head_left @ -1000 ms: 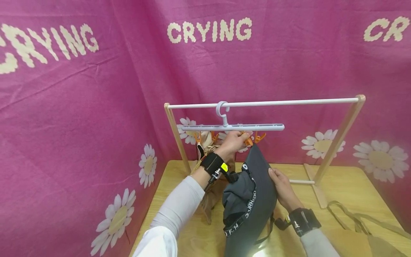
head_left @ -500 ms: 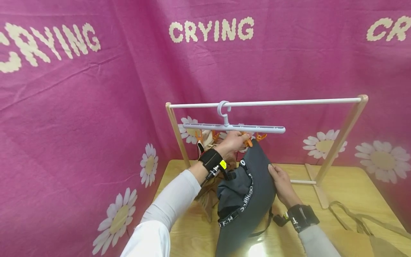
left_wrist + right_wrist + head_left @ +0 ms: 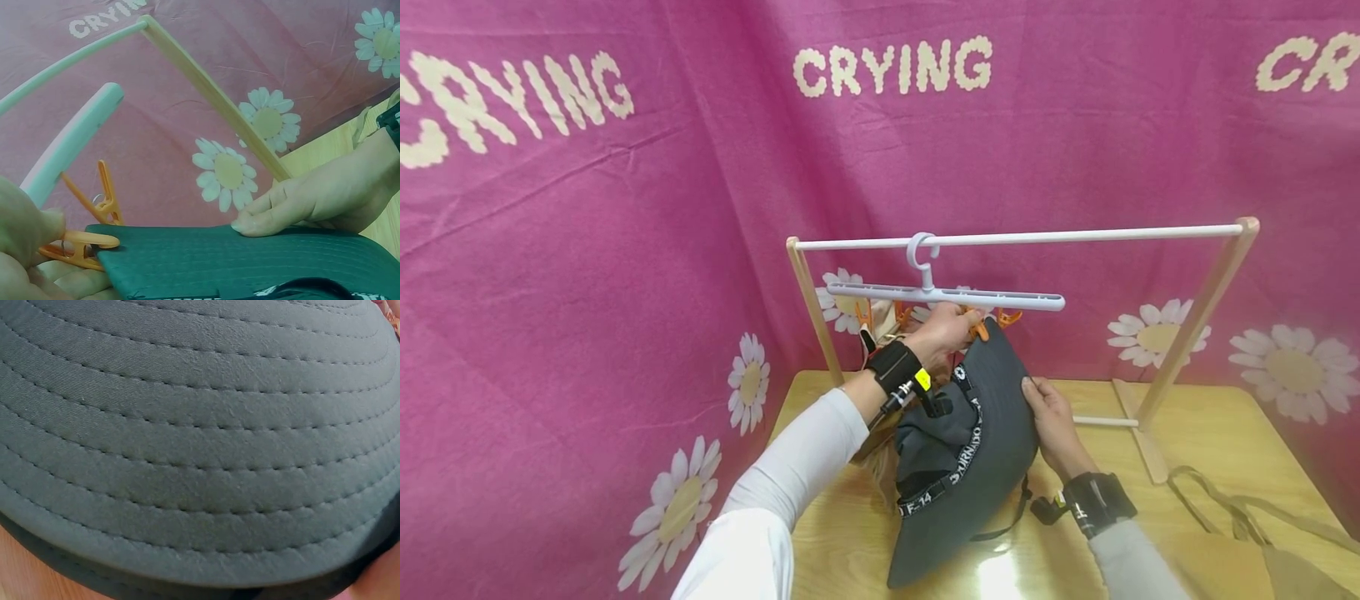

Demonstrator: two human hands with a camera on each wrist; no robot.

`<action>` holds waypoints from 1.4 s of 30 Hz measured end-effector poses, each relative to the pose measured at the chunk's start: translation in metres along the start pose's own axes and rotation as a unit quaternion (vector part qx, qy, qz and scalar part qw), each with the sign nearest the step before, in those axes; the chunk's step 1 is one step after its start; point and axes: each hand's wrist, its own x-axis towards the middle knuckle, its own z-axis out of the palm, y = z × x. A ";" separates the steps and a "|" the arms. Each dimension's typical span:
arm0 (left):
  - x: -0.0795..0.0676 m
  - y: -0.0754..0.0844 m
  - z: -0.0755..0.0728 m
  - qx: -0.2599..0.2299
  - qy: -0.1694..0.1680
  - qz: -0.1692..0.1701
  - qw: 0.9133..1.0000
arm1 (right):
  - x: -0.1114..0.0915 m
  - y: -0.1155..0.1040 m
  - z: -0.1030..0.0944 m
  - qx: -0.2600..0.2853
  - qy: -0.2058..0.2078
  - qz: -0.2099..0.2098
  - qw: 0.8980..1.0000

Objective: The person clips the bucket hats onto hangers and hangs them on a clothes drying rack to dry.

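A dark grey bucket hat (image 3: pixel 1003 433) with a lettered inner band hangs tilted below the pale hanger (image 3: pixel 880 292). My left hand (image 3: pixel 943 330) pinches an orange clip (image 3: pixel 90 239) under the hanger, and the clip's tips overlap the corner of the brim in the left wrist view. Whether the clip bites the fabric I cannot tell. My right hand (image 3: pixel 1054 425) holds the brim's right edge between thumb and fingers. Stitched brim (image 3: pixel 206 444) fills the right wrist view. Another orange clip (image 3: pixel 1009 318) hangs just right of the pinched one.
The hanger hooks over the white bar of a wooden rack (image 3: pixel 1198 325). Further orange clips (image 3: pixel 864 315) hold light brown fabric (image 3: pixel 880 462) at left, partly behind my left arm. A tan item with straps (image 3: pixel 1232 558) lies on the wooden table (image 3: pixel 1217 417) at right.
The hat's lower part has swung left and its brim tip has risen to the clip. My right hand has shifted slightly left and up; my left hand stays at the clip.
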 end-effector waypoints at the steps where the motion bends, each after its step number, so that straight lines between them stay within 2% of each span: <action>1: 0.000 0.000 0.000 0.005 -0.001 0.001 1.000 | 0.000 0.000 0.001 0.004 0.002 0.001 1.000; 4: 0.000 0.001 0.001 0.004 0.004 0.000 1.000 | -0.001 0.001 0.003 0.022 0.005 0.000 1.000; 10: -0.001 0.000 0.005 -0.031 0.024 -0.024 0.999 | -0.003 0.004 0.007 0.045 -0.009 0.006 0.999; 14: -0.001 -0.001 0.006 -0.026 0.032 -0.018 0.999 | -0.003 0.008 0.012 0.061 -0.005 0.002 0.998; 20: 0.000 -0.003 0.001 -0.047 0.003 -0.003 0.999 | -0.002 0.013 0.020 0.076 -0.005 -0.008 0.997; 24: 0.000 -0.004 -0.003 -0.030 -0.012 -0.005 0.999 | -0.002 0.016 0.023 0.078 -0.011 0.001 0.997; 33: -0.002 -0.001 0.003 -0.069 -0.009 -0.005 0.998 | -0.005 0.017 0.019 0.036 -0.048 0.039 0.997; 39: -0.012 0.002 0.001 0.022 0.018 0.019 0.999 | -0.006 0.016 0.012 -0.048 -0.070 0.063 0.994; 42: -0.017 0.001 0.000 0.049 0.032 0.027 0.998 | -0.006 0.016 0.008 -0.085 -0.076 0.071 0.991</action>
